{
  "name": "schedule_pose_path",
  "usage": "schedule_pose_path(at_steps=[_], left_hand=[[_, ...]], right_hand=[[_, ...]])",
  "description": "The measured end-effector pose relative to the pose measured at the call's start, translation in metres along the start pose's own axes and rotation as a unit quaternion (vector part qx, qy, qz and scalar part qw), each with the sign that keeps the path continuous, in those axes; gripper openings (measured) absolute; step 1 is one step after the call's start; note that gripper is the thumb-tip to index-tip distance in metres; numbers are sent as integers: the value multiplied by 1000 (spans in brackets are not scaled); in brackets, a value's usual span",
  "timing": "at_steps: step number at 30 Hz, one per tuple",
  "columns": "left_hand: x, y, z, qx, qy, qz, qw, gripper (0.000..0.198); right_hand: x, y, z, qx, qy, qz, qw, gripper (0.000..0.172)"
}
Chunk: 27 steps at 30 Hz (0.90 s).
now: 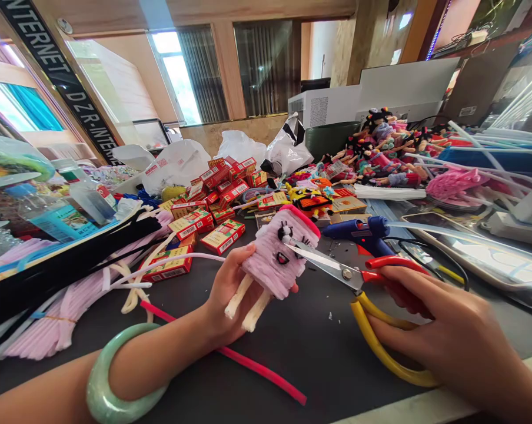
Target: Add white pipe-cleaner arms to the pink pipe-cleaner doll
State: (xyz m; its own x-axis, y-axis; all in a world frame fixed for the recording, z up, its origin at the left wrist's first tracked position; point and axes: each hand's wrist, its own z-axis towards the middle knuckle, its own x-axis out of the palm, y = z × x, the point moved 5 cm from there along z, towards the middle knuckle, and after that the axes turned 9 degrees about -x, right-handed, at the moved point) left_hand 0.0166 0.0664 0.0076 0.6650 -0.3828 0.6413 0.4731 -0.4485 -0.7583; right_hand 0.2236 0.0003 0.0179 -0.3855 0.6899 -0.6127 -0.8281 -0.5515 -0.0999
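My left hand, with a green bangle on its wrist, is closed around a pink fuzzy doll made of pipe cleaners. The doll is boxy and tilted, with a bright pink top, black eye details, a small mouth and two cream legs. In my right hand are scissors with red and yellow handles. Their blades point left, and the tips lie over the doll's face by the eyes. Whether the blades touch it I cannot tell. Under my left forearm runs a bright pink pipe cleaner.
Behind the doll lie a blue glue gun with a cord and a heap of small red boxes. Bundled pink pipe cleaners are at left, near plastic bottles. Small dolls are piled back right, beyond a clear tray.
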Motion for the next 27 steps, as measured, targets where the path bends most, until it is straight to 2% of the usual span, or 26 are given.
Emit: schedule_pose_path(at_steps=[4,8,16,22,27], left_hand=[[0,0,0,-2,5,10,1000,28],[-3,1,0,-2,0,28,1000,29],[2,1,1,6,18,21,1000,28],[-3,3,2,-3,12,2,1000,29],[0,1,1,2,39,-2,999,34]], right_hand=[[0,2,3,16,18,60,998,17],[-1,-1,3,41,10,83,996,21],[4,-7,-4,65,27,136,988,24],[7,-11,-7,89,41,147,984,27],[10,-10,-11,46,61,137,988,26]])
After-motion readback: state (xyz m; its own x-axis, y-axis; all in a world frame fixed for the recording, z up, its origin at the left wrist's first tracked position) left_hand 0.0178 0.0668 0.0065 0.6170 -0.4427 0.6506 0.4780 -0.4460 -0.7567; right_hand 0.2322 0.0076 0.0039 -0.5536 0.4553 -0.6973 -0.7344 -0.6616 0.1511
